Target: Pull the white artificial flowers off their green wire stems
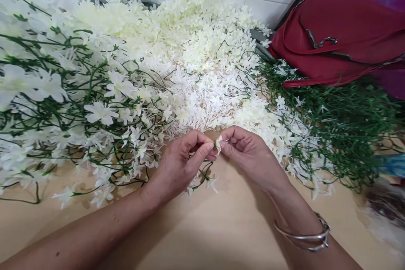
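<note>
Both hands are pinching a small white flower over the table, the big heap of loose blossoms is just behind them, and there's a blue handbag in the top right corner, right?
Not quite: the handbag is dark red, not blue, as the head view shows. The rest holds: the left hand and the right hand pinch a small white flower over the table, with the heap of loose blossoms just behind them.

A small white flower [218,142] with thin pointed petals sits pinched between the fingertips of the left hand [177,164] and the right hand [249,154], held just above the table. A thin green stem [205,173] with a few more white blooms hangs curling below the left hand, its lowest flowers touching the table.
</note>
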`<state>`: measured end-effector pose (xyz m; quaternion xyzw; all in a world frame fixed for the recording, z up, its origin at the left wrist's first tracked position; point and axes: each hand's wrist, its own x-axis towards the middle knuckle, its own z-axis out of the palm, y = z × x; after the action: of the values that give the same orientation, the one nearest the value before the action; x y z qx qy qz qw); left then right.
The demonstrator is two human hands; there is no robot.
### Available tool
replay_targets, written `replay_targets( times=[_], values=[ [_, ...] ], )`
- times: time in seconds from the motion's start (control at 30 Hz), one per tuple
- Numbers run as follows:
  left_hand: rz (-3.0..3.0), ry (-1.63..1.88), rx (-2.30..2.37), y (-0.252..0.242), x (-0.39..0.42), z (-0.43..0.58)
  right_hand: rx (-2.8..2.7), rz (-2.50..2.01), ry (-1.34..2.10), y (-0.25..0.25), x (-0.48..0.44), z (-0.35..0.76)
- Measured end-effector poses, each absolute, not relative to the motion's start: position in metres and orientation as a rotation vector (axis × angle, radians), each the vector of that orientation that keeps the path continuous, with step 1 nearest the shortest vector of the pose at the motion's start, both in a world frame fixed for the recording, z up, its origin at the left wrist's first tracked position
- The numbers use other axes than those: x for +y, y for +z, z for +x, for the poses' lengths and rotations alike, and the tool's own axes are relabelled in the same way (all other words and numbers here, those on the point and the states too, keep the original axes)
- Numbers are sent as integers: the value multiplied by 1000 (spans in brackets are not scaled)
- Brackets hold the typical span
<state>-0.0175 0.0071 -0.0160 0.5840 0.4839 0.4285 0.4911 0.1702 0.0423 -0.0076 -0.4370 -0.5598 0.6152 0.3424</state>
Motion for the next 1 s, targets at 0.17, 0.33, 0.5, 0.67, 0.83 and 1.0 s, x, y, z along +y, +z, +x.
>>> replay_targets(
  times=[0.17,0.33,0.5,0.67,0.83,1.0],
  values=[
    [1384,1055,1124,-15,7,-15,-1427,-1088,1676,-7,45,176],
    [1329,1051,1121,-16,6,-15,-1324,-1034,1699,-5,45,178],
    [1343,1065,1097,-17,7,-16,-1378,-1112,1634,-7,44,174],
    [1412,1039,1137,-15,8,-16,-1426,-1160,1587,-10,44,174],
    [1454,1006,1189,-14,8,-18,-1433,-1155,1594,-11,44,174],
    [1425,1003,1187,-14,7,-18,-1360,-1090,1621,-11,44,172]
  ],
)
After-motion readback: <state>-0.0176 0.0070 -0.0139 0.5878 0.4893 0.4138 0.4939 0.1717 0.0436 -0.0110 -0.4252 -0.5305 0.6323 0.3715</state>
